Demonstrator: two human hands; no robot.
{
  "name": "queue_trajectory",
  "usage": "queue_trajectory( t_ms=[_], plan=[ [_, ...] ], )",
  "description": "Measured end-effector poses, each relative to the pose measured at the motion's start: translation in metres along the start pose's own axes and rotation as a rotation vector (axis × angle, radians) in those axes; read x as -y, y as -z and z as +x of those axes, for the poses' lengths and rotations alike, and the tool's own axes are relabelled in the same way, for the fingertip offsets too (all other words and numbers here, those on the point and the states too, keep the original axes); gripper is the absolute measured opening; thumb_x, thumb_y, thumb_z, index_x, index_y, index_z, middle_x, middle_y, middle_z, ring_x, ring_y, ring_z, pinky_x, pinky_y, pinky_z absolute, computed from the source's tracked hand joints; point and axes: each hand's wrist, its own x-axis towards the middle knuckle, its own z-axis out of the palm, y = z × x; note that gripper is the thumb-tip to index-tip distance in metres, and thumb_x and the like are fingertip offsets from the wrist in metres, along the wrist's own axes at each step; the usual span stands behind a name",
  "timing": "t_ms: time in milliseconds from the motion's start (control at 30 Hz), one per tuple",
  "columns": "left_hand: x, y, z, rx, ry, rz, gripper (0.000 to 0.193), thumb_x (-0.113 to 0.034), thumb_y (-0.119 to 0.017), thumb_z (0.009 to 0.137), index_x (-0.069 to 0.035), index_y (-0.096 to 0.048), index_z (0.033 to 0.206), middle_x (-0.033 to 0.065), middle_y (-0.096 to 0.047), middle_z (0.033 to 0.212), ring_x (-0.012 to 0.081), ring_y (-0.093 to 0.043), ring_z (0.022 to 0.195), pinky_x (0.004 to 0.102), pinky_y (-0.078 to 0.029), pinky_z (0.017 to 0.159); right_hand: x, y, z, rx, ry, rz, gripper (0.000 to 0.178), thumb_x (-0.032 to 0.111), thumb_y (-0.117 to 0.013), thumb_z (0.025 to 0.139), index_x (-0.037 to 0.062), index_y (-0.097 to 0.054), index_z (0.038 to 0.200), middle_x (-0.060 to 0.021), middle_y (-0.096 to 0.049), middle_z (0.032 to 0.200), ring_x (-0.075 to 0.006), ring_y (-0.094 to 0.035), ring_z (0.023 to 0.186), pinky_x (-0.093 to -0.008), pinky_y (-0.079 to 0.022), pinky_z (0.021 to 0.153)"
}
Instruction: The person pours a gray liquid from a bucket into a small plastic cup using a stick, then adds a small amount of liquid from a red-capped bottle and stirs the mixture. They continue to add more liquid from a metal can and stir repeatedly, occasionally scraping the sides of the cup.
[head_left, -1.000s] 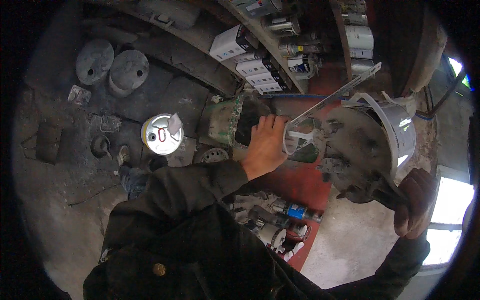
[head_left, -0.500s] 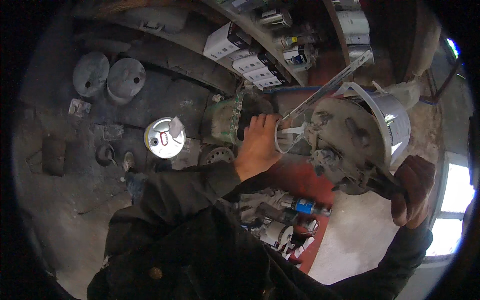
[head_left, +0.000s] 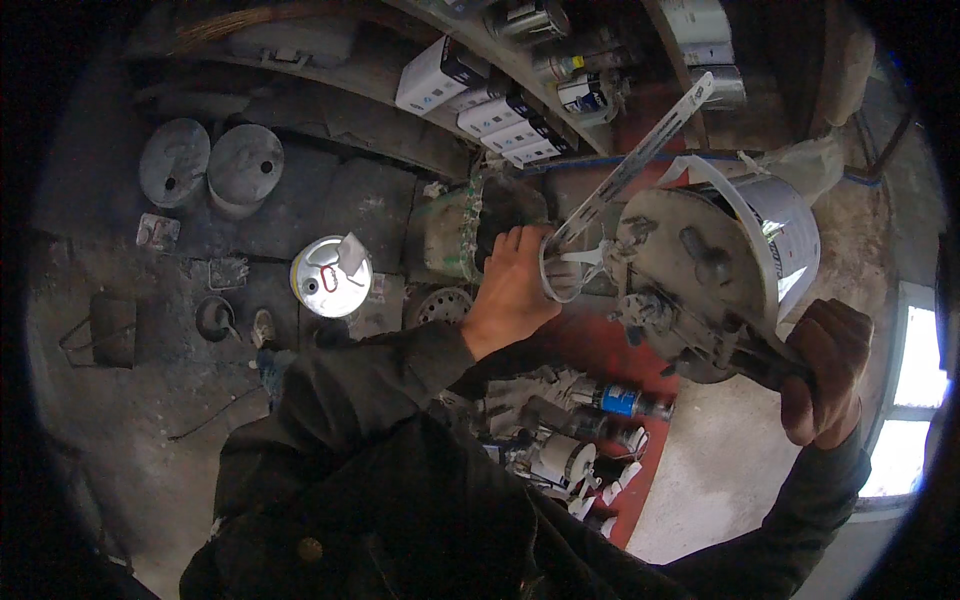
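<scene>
Below me, two grey round lids (head_left: 210,165) lie near a shiny can (head_left: 328,277); white boxes (head_left: 470,95) line my shelf.

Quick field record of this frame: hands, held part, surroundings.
left hand: grips the white plastic piece at the edge of the round grey assembly
right hand: closed on the assembly's lower end
slotted metal strip: juts up from the assembly
floor: silver can, two grey discs
shelf: white boxes

Dim, grimy scene; daylight enters from the blown-out bright window (head_left: 915,400) at the right edge. Dark jacket sleeves (head_left: 380,470) sink into shadow. Strong fisheye bending and black vignette around the rim; slight softness throughout.
</scene>
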Motion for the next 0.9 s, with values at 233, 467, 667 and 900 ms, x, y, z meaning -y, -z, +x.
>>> queue_trajectory(
  t_ms=[233,467,667,900],
  plan=[
    [0.001,0.002,0.000,-0.012,0.013,-0.013,0.081,-0.007,-0.083,0.063,0.000,-0.047,0.135,0.0240,-0.053,0.123,0.0461,-0.049,0.115,0.0507,-0.044,0.099,-0.001,-0.013,-0.005,-0.078,-0.011,-0.004,0.030,0.032,-0.058,0.067,0.0025,-0.056,0.071,-0.0169,-0.052,0.066,-0.0370,-0.050,0.056,-0.0454,-0.039,0.062],
    [0.003,0.009,0.003,0.029,0.057,-0.067,0.082,-0.006,-0.083,0.066,0.001,-0.045,0.138,0.0237,-0.053,0.126,0.0467,-0.048,0.119,0.0510,-0.042,0.104,-0.015,-0.028,-0.019,-0.030,-0.125,0.098,0.031,0.034,-0.057,0.064,0.0037,-0.053,0.068,-0.0163,-0.048,0.063,-0.0376,-0.048,0.056,-0.0450,-0.038,0.059],
    [0.002,0.015,0.005,0.058,0.119,-0.081,0.079,-0.005,-0.082,0.069,0.001,-0.045,0.138,0.0241,-0.053,0.127,0.0470,-0.047,0.121,0.0513,-0.042,0.104,-0.031,-0.047,-0.030,-0.025,-0.177,0.176,0.039,0.042,-0.061,0.068,0.0044,-0.052,0.066,-0.0139,-0.045,0.061,-0.0372,-0.046,0.054,-0.0439,-0.036,0.057],
    [0.007,0.014,0.009,0.073,0.106,-0.043,0.080,-0.005,-0.084,0.069,-0.001,-0.044,0.138,0.0243,-0.054,0.128,0.0481,-0.048,0.123,0.0518,-0.043,0.103,-0.042,-0.069,-0.046,-0.022,-0.332,0.357,0.073,0.075,-0.069,0.065,0.0032,-0.058,0.069,-0.0117,-0.050,0.063,-0.0350,-0.051,0.057,-0.0407,-0.040,0.061]
  ],
)
